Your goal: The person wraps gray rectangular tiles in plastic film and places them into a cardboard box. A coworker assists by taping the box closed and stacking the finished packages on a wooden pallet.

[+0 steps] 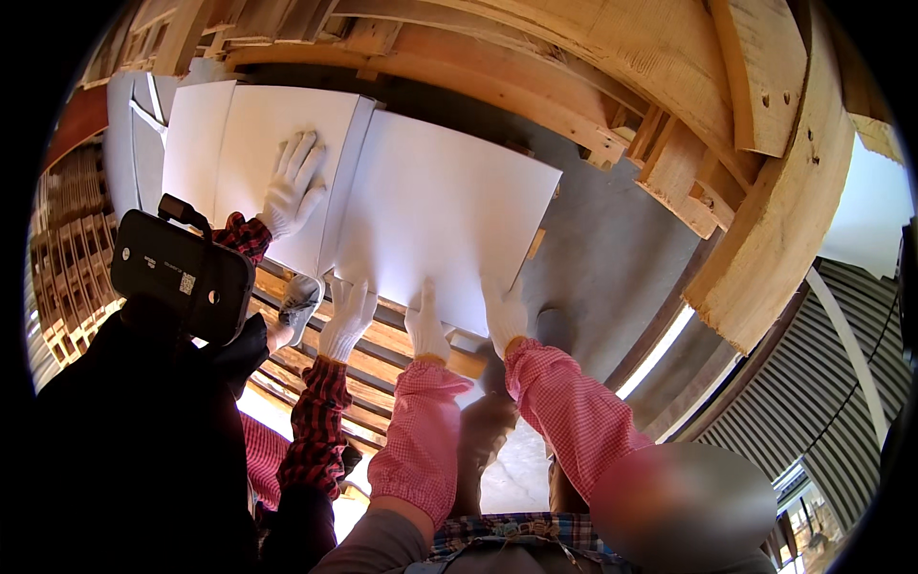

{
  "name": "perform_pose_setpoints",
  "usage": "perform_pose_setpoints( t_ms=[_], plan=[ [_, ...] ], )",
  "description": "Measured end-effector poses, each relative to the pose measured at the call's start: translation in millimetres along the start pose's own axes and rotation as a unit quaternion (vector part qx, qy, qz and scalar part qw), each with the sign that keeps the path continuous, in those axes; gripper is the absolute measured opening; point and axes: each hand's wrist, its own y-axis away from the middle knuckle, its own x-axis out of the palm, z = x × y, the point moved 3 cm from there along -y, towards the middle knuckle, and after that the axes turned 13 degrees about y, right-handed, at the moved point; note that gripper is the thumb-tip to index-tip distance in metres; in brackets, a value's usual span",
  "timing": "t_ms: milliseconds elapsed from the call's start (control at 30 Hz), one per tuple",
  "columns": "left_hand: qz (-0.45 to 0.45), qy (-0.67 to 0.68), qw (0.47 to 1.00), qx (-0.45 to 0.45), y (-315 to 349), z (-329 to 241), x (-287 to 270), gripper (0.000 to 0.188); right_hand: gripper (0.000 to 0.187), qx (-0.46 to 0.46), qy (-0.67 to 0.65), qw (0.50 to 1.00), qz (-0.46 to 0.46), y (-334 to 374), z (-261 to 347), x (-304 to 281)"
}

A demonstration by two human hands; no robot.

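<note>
White glossy sheets [445,206] lie in front of me, over a slatted wooden pallet. My left hand [426,327], in a white knit glove, grips their near edge. Farther right, near the corner, my gloved right hand [503,316] grips the same edge. Fingers of both my hands are partly hidden at the edge. Left of a raised fold or step, a co-worker's gloved hand [292,189] presses flat on another white section [258,153]. The co-worker's other gloved hand [347,320] is at the near edge, beside my left hand.
Wooden pallets and beams [612,57] curve across the far side and right. A co-worker with a black phone [182,275] strapped on stands close at my left. Stacked pallets [81,230] stand far left. Grey floor [612,249] shows right of the sheets. Corrugated grey panels [813,373] lie at right.
</note>
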Motion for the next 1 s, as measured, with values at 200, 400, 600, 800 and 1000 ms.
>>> perform_pose_setpoints(
  t_ms=[200, 400, 600, 800, 1000],
  plan=[
    [-0.026, -0.016, 1.000, 0.003, -3, -3, 0, 0.051, 0.085, 0.013, 0.019, 1.000, 0.011, 0, 5, -2],
    [0.007, -0.119, 0.993, 0.005, -27, 9, -16, 0.067, 0.088, -0.026, 0.082, 0.996, 0.008, -4, 12, -9],
    [-0.018, -0.122, 0.992, 0.008, -18, 3, -2, 0.065, 0.083, -0.044, 0.252, 0.966, 0.048, -14, -2, -19],
    [-0.111, -0.224, 0.968, -0.027, 41, 19, -43, 0.064, 0.063, -0.212, 0.397, 0.890, 0.076, 45, -45, -72],
    [-0.041, -0.280, 0.952, -0.113, 182, 41, -94, 0.055, 0.040, -0.135, 0.236, 0.962, 0.031, 78, -133, -96]
  ],
)
